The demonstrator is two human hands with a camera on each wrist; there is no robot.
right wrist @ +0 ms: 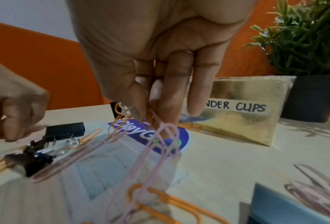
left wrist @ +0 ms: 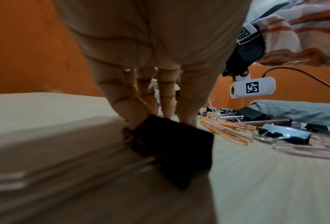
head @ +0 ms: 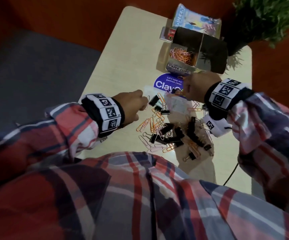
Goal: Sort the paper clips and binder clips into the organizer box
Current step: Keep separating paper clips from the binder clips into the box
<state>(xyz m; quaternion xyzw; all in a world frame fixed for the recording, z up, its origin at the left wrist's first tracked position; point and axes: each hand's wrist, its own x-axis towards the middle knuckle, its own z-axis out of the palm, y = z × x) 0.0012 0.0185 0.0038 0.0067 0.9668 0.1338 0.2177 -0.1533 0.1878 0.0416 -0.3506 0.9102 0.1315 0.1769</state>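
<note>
While the left hand [left wrist: 150, 63] pinches a black binder clip [left wrist: 171, 150] near the table's [head: 116, 54] left edge, the right hand [right wrist: 156, 63] grips linked paper clips [right wrist: 156, 145] — a snagged chain could drag strays past the organizer box [head: 197, 54] at the far edge

binder clips [head: 173, 134] black | paper clips [head: 182, 55] orange, pink | organizer box [right wrist: 242, 112] gold | counter [head: 123, 63] beige | sleeve [head: 57, 125] red-white-navy plaid | sticker [head: 166, 84] blue
</note>
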